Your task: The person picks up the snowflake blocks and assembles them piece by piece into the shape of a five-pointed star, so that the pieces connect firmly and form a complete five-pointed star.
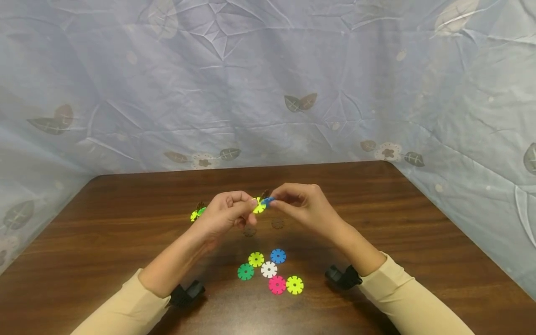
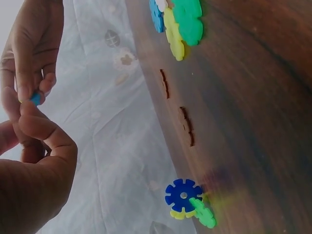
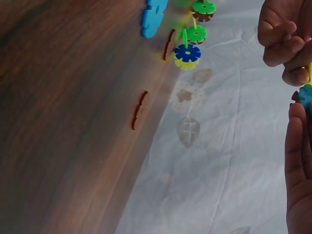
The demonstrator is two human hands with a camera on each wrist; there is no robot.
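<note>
Both hands meet over the middle of the table. My left hand pinches a yellow notched disc by its left side. From the other side my right hand holds a blue notched disc between thumb and fingertips. The blue disc's edge touches the yellow one, and a brown disc sticks up behind them. In the right wrist view the blue and brown pieces sit close together at the right edge. Fingers hide most of the blue disc in the left wrist view.
Near the front lie loose discs: green, white, pink, blue and two yellow. Two brown discs lie below the hands. Left of them stands a joined disc cluster. A patterned cloth surrounds the table.
</note>
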